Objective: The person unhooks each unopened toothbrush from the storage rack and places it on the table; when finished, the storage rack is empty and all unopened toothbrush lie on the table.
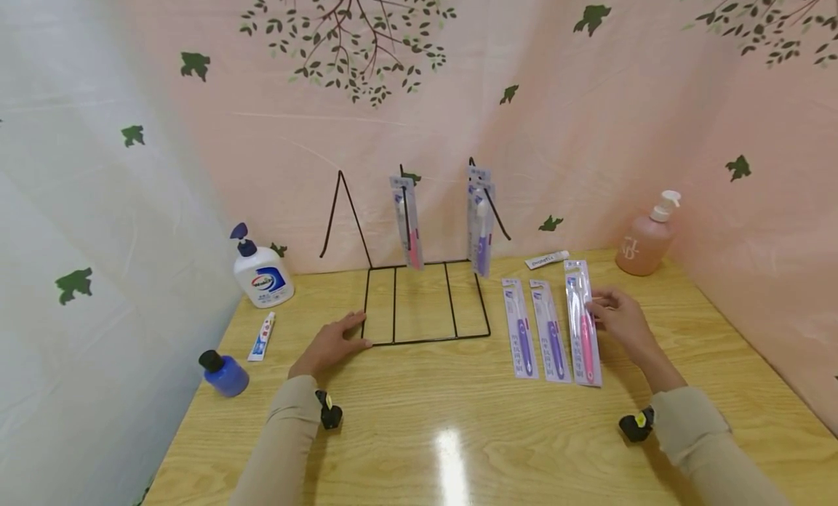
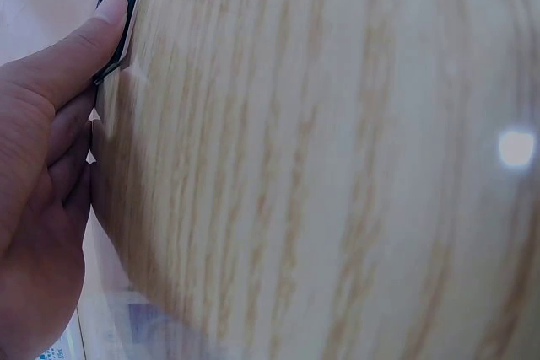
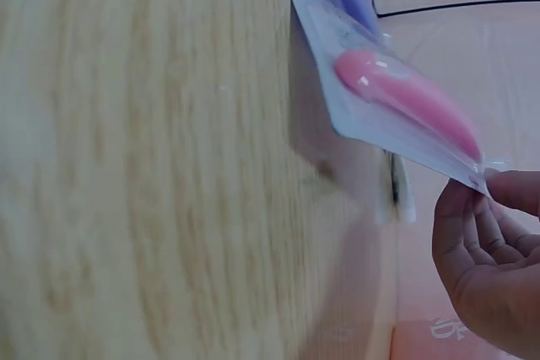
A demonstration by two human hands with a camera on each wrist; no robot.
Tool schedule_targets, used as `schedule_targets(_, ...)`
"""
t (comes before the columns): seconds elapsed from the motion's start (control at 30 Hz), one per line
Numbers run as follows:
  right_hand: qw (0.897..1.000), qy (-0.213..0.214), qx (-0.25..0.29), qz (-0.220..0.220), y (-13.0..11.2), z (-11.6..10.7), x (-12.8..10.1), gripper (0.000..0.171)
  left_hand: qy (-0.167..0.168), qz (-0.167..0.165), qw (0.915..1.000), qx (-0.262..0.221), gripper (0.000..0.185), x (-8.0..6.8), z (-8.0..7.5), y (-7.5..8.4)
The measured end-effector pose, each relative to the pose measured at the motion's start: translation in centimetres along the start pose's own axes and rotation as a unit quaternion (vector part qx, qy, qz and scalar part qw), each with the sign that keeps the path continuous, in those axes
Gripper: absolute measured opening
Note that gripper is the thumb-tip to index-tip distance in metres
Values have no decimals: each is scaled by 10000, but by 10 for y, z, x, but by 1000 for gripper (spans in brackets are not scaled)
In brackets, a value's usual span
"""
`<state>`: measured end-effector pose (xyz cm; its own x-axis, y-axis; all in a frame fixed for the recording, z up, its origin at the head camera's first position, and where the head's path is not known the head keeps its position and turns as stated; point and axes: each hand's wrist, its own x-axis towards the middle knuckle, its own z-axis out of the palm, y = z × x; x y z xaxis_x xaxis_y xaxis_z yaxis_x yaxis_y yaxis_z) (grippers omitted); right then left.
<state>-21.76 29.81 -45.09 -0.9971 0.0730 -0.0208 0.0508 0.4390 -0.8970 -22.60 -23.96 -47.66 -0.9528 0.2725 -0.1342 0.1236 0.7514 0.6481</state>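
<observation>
My right hand (image 1: 618, 320) pinches the right edge of a packaged pink toothbrush (image 1: 585, 339), its near end tilted up off the table in the right wrist view. Two packaged purple toothbrushes (image 1: 521, 339) lie side by side to its left. My left hand (image 1: 334, 340) rests at the front left corner of a black wire rack (image 1: 425, 340), thumb and fingers extended against the wire. From the rack's middle hook hangs another pink toothbrush pack (image 1: 407, 226). Purple toothbrush packs (image 1: 481, 233) hang from the right hook, one behind another, while the left hook (image 1: 330, 215) carries nothing.
At left stand a white pump bottle (image 1: 265, 277) and a blue bottle with black cap (image 1: 226, 375), with a small toothpaste tube (image 1: 262, 337) lying between. Toward the back right are a white tube (image 1: 547, 259) and a pink pump bottle (image 1: 644, 244). A patterned curtain (image 1: 432, 135) hangs behind.
</observation>
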Motion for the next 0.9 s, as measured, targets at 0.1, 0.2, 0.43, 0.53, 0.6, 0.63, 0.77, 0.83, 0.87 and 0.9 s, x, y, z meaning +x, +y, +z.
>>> schedule_targets(0.1,9995,-116,-202,221,3,1,4,48,3,6,10000,-21,70,0,0,0)
schedule_targets(0.2,9977,-184,-601,257,6,3,9,47,10,23,10000,-8,70,0,0,0)
schedule_targets(0.43,9908,-369,-1259,322,13,9,19,44,3,-43,10000,-34,70,-1,0,2)
schedule_targets(0.53,9892,-398,-1350,418,13,11,21,42,-3,-72,10000,-45,70,-1,0,4)
schedule_targets(0.6,9885,-390,-1389,463,12,12,21,41,-6,-73,10000,-34,70,-2,0,4)
schedule_targets(0.63,9884,-380,-1398,467,12,12,21,41,-11,-78,10000,-28,70,-2,0,4)
schedule_targets(0.77,9873,-372,-1459,501,11,13,20,40,-30,-100,9999,-11,70,-2,-1,5)
schedule_targets(0.83,9867,-351,-1503,509,11,13,20,39,-35,-110,9999,-11,71,-2,-1,4)
schedule_targets(0.87,9863,-352,-1518,541,11,14,20,39,-34,-105,9999,-15,71,-2,-1,4)
schedule_targets(0.9,9861,-347,-1519,584,11,14,20,39,-34,-99,9999,-12,70,-2,-1,4)
